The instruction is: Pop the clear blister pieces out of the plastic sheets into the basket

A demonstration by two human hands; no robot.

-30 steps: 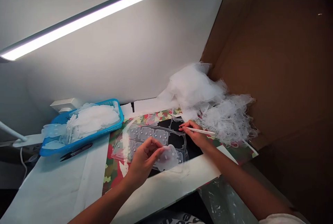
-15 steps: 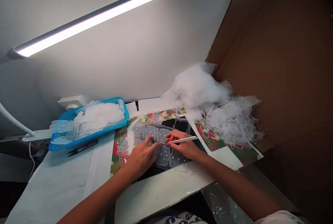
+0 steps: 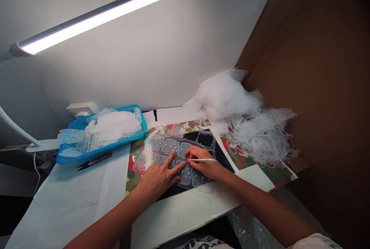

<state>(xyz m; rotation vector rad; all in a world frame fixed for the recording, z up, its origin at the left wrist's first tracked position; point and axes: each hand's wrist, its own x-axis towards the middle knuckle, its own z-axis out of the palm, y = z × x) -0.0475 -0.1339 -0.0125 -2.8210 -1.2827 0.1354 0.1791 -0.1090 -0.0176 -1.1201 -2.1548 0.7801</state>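
Observation:
A translucent plastic sheet with rows of moulded rounded shapes lies over a black board on the table. My left hand rests on the sheet's near side, thumb and index finger spread apart, pressing it. In my right hand is a slim white pen-like tool, pinched between thumb and fingers, its tip down at the sheet near the left index fingertip. What kind of tip it has is too small to make out. At the sheet's far right, the black backing shows through cut-out openings.
A blue plastic basket at the left holds stacked translucent pieces. Thread snips lie in front of it. Trimmed clear scraps are heaped at the right, beside a cardboard wall. A tube lamp hangs above.
My left fingers have spread and settled flatter on the sheet. The white tool in my right hand has tilted closer to level. The whole view has shifted slightly.

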